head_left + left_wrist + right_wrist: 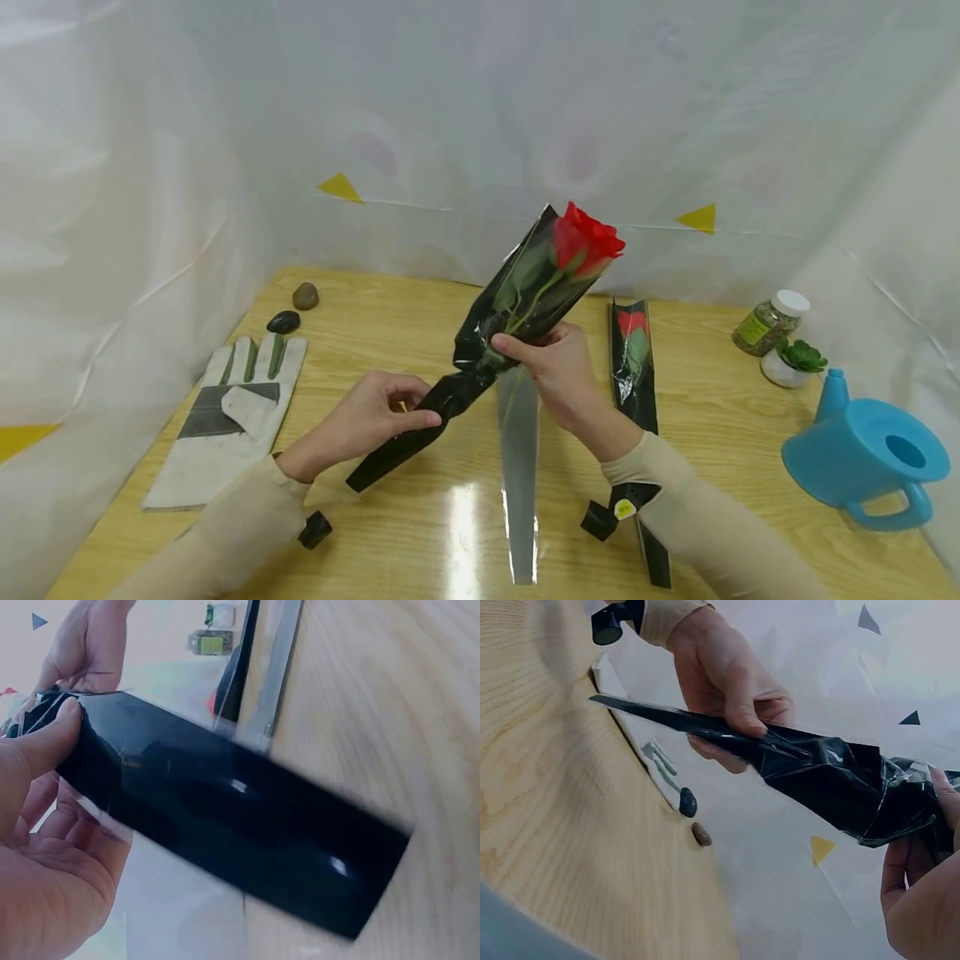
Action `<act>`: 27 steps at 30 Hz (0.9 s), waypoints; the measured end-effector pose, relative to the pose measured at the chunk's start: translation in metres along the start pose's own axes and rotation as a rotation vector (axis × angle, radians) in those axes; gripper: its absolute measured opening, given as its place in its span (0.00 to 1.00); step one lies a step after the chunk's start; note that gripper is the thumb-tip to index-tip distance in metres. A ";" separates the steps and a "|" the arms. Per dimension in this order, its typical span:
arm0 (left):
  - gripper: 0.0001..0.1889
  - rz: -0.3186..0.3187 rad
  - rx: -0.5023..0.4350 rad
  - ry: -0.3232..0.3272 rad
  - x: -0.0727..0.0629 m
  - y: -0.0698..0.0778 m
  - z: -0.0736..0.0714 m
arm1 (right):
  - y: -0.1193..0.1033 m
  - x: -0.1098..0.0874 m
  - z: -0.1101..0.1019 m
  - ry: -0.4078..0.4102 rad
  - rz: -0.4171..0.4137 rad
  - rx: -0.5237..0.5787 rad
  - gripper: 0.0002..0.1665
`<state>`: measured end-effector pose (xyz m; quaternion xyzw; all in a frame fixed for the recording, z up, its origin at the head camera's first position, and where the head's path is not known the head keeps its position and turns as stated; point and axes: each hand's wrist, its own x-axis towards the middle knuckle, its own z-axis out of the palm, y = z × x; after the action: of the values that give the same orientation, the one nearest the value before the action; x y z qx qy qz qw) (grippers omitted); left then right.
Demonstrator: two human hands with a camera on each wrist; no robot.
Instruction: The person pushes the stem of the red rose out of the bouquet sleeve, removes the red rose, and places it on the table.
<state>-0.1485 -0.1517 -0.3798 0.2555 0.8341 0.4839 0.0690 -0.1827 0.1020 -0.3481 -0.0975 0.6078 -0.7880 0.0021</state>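
A red rose [583, 242] in a black and clear sleeve [517, 287] is held tilted above the table, its bloom up and to the right. My left hand [375, 417] pinches the narrow black lower part of the sleeve, thumb on top, as the left wrist view also shows. Higher up, just below the bloom section, my right hand [558, 371] grips the sleeve with the thumb across its front. Between the two hands the black wrapping [817, 776] looks creased and bunched. The stem inside the lower part is hidden.
Beneath the held rose lies a flat clear-and-grey sleeve [519, 483]. A second wrapped rose [634, 358] lies right of it. At left are a work glove [225, 425], a black stone [283, 322] and a brown stone [305, 296]. A blue watering can [855, 450], potted succulent [795, 362] and jar [768, 321] stand right.
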 end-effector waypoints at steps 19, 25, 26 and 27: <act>0.24 0.039 0.099 0.019 -0.009 -0.010 0.001 | -0.020 0.011 -0.010 0.077 -0.023 -0.010 0.20; 0.23 0.028 0.106 0.021 -0.012 -0.013 0.002 | -0.021 0.013 -0.011 0.087 -0.018 0.037 0.19; 0.22 0.032 0.111 0.020 -0.013 -0.013 0.003 | -0.021 0.013 -0.011 0.084 -0.014 0.051 0.19; 0.21 0.031 0.114 0.021 -0.014 -0.013 0.003 | -0.021 0.014 -0.011 0.078 -0.010 0.061 0.19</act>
<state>-0.1401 -0.1608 -0.3940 0.2667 0.8570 0.4393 0.0382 -0.1953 0.1159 -0.3289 -0.0696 0.5826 -0.8095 -0.0229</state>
